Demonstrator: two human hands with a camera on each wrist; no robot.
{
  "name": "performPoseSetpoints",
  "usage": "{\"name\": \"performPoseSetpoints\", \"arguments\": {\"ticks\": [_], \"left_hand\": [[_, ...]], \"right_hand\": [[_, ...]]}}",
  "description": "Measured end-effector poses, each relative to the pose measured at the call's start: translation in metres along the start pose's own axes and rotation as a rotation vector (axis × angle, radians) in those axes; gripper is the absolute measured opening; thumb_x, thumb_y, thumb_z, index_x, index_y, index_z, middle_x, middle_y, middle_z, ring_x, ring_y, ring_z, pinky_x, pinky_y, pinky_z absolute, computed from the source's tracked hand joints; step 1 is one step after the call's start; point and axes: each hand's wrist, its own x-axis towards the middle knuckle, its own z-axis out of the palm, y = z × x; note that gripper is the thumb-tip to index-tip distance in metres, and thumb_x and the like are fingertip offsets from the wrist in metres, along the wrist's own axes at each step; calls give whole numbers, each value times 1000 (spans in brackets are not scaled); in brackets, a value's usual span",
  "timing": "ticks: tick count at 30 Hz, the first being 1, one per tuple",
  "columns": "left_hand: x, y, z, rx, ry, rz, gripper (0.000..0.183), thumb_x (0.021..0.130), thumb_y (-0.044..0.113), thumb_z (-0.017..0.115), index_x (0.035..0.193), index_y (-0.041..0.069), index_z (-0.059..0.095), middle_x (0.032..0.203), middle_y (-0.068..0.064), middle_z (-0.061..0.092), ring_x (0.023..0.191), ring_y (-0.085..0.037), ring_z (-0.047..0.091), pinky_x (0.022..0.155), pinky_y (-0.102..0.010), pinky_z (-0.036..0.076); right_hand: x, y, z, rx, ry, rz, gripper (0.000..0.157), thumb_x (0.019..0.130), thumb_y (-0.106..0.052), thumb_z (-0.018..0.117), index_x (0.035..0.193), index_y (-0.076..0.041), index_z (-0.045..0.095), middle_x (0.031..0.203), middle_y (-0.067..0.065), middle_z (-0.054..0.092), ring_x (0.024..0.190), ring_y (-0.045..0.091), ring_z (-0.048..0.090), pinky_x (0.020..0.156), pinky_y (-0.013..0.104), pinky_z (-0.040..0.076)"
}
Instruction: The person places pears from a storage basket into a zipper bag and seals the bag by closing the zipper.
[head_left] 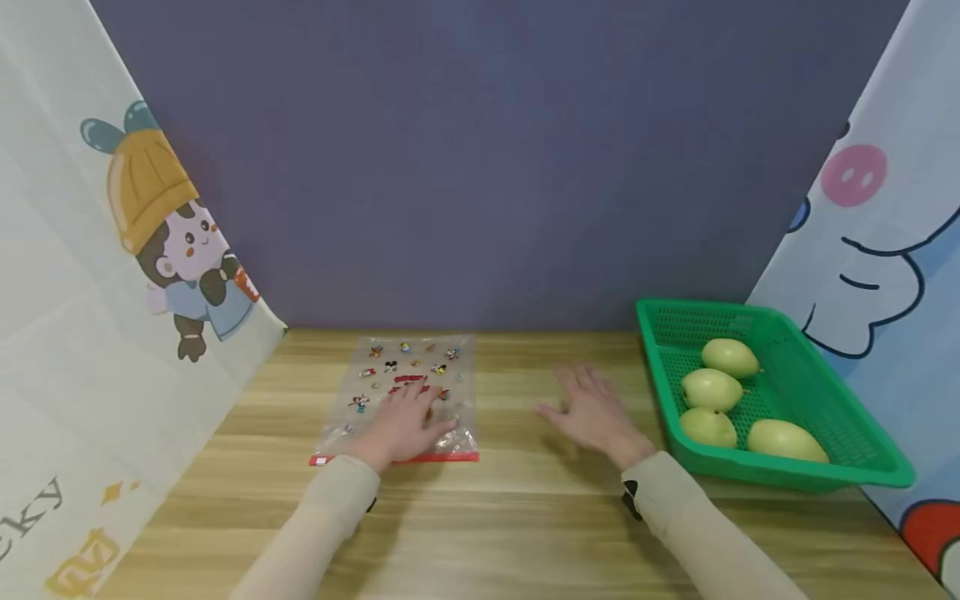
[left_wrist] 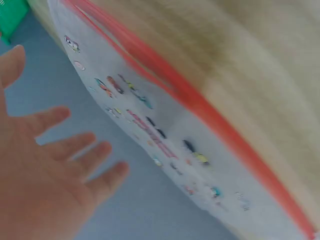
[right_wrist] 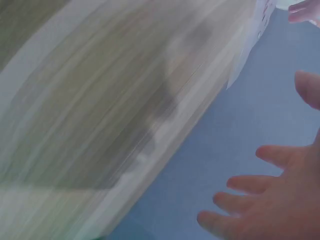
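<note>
A clear zip bag (head_left: pixel 390 400) printed with small cartoon figures lies flat on the table, its red zip edge (head_left: pixel 450 457) toward the person. Over the bag is the left hand (head_left: pixel 405 423), fingers spread and holding nothing; the left wrist view shows its palm (left_wrist: pixel 40 185) apart from the bag. To the right of the bag, the right hand (head_left: pixel 592 408) hovers above bare wood with its fingers extended. Nothing is in its grasp, as the right wrist view of the spread fingers (right_wrist: pixel 250 185) also shows. Beyond it stands a green plastic basket (head_left: pixel 840 392).
Inside the basket lie several pale yellow-green fruits, among them one at the back (head_left: pixel 730 357) and one at the front right (head_left: pixel 786 440). A wood-grain table (head_left: pixel 510 533) meets a grey-blue back panel (head_left: pixel 480 167). Cartoon-printed sheets (head_left: pixel 67 275) flank both sides.
</note>
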Motion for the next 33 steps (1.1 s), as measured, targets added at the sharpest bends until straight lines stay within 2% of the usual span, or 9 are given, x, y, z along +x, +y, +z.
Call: {"name": "performPoseSetpoints", "arguments": {"ticks": [3,9,14,16,19,23,28,33], "left_hand": [[-5,-7,1,-50,-3,27,71,100,51,60,153,6,43,159,-22,36,146,-43,32,119,-63,27],[-12,-17,-3,3,4,106,55,94,38,72,136,5,61,139,-14,58,129,-36,53,112,-54,43],[-21,-18,-11,-8,-85,81,64,83,37,84,133,4,63,136,-12,61,126,-35,55,112,-54,43],[-23,-18,-13,-4,-130,57,71,75,37,90,133,7,63,133,-10,62,124,-35,56,111,-55,44],[-26,-19,-12,-16,-180,35,69,71,34,92,131,12,65,126,-6,64,117,-30,58,105,-54,48],[-28,-21,-8,-64,-202,35,60,74,27,90,128,12,67,121,-4,65,111,-27,60,99,-52,53],[-30,-20,-10,-102,-185,51,43,81,17,84,121,8,70,113,-6,67,100,-25,63,91,-48,57],[-31,-22,-10,-108,-165,90,25,89,15,77,112,8,73,112,-8,70,102,-26,65,94,-49,57]], "right_hand": [[-1,-4,2,16,-13,-40,88,99,-66,50,157,-2,32,159,34,25,147,54,20,121,66,15],[-2,-17,4,10,-67,-76,89,97,-69,49,155,-3,38,155,30,36,144,49,33,121,63,23],[-3,-22,11,41,-102,-58,88,95,-70,52,153,-4,42,154,26,41,142,46,38,118,62,30],[-4,-22,15,55,-111,-46,86,95,-68,54,152,-4,44,154,25,42,141,45,39,118,61,32],[-7,-20,19,75,-121,-42,80,96,-61,59,151,-4,45,152,24,44,140,44,41,116,61,34],[-9,-20,23,99,-133,-58,72,97,-52,65,150,-6,48,151,21,47,138,42,44,116,60,36],[-9,-27,25,127,-152,-100,68,96,-47,68,147,-6,51,148,16,52,137,36,48,117,55,37],[-8,-35,26,149,-162,-147,65,96,-44,69,143,-1,54,144,17,56,135,36,50,117,52,38]]}}
